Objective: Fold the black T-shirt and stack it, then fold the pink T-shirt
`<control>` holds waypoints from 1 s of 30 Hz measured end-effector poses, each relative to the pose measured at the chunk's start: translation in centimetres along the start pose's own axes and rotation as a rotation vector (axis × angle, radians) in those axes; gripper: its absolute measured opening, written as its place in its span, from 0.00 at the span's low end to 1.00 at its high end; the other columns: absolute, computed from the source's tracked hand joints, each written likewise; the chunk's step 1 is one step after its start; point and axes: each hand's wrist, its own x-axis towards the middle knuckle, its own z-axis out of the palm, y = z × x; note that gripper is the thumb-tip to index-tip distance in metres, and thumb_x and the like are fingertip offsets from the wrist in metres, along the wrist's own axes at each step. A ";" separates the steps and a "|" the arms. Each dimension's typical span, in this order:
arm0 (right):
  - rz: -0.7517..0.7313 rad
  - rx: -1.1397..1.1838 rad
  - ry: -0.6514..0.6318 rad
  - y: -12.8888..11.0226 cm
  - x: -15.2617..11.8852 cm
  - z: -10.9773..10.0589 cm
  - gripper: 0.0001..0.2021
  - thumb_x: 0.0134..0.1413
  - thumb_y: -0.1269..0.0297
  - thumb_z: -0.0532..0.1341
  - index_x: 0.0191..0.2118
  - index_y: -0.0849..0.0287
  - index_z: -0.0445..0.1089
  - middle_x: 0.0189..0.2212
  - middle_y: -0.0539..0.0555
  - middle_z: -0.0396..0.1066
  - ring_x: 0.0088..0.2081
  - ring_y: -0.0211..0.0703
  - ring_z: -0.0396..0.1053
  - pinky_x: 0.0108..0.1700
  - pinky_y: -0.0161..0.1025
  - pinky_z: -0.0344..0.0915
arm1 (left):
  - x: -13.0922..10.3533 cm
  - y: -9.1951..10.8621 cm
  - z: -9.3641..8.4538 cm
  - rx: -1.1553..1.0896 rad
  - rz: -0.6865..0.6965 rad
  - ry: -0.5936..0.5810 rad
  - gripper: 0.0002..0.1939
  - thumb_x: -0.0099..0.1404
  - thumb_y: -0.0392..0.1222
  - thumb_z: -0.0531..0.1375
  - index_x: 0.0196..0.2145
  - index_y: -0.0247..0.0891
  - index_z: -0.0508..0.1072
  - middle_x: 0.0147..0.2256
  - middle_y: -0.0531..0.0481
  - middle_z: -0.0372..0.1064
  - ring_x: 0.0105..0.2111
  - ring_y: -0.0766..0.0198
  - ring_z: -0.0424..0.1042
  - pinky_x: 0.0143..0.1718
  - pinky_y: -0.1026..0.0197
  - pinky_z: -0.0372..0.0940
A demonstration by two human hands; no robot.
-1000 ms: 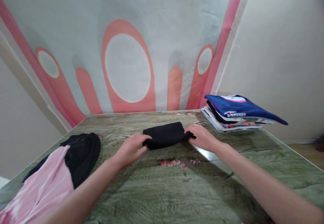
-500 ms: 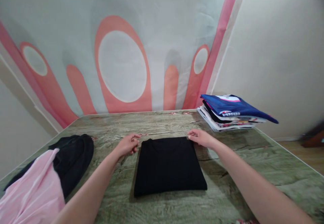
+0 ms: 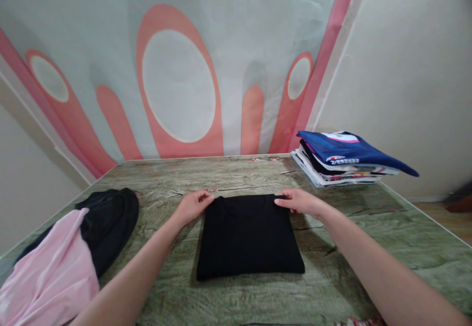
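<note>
2 hands, 1 clothes stack

A pink cloth, cut off by the left and bottom edges, covers part of a dark garment, while the top layer of a folded black garment conceals its inner folds. At right, a blue garment hides most of the pile beneath, and a blurred object, cropped by the edge, is too indistinct to identify.

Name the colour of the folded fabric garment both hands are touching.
The flat, rectangular fabric garment is plain black, best seen in the head view.
</note>
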 end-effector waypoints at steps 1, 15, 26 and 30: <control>0.010 0.027 -0.014 -0.1 0.0 0.1 0.21 0.46 0.44 0.63 0.33 0.59 0.68 0.21 0.46 0.62 0.21 0.32 0.56 0.23 0.31 0.52 | 0.0 0.1 0.1 0.009 0.013 -0.022 0.21 0.59 0.60 0.54 0.29 0.38 0.72 0.24 0.54 0.67 0.25 0.63 0.66 0.27 0.65 0.58; -0.067 0.027 0.050 0.9 1.3 0.5 0.21 0.42 0.45 0.65 0.30 0.61 0.69 0.21 0.46 0.62 0.21 0.32 0.56 0.22 0.32 0.51 | -0.2 -0.2 -1.0 -0.276 -0.045 -0.156 0.24 0.53 0.62 0.60 0.34 0.38 0.72 0.30 0.52 0.71 0.29 0.61 0.69 0.27 0.65 0.59; 0.042 0.058 0.058 1.1 0.8 0.0 0.19 0.46 0.46 0.63 0.33 0.59 0.67 0.20 0.45 0.63 0.19 0.31 0.55 0.19 0.30 0.44 | 0.4 -0.7 -0.3 -0.253 0.026 -0.036 0.23 0.58 0.58 0.58 0.41 0.37 0.73 0.34 0.49 0.75 0.32 0.59 0.72 0.30 0.62 0.63; -0.034 -0.064 0.211 1.7 1.1 -0.1 0.15 0.46 0.53 0.63 0.36 0.58 0.68 0.26 0.49 0.69 0.23 0.34 0.61 0.24 0.32 0.54 | 0.6 -1.0 0.0 -0.051 0.126 0.096 0.16 0.60 0.52 0.58 0.39 0.38 0.72 0.34 0.49 0.73 0.33 0.59 0.71 0.36 0.60 0.64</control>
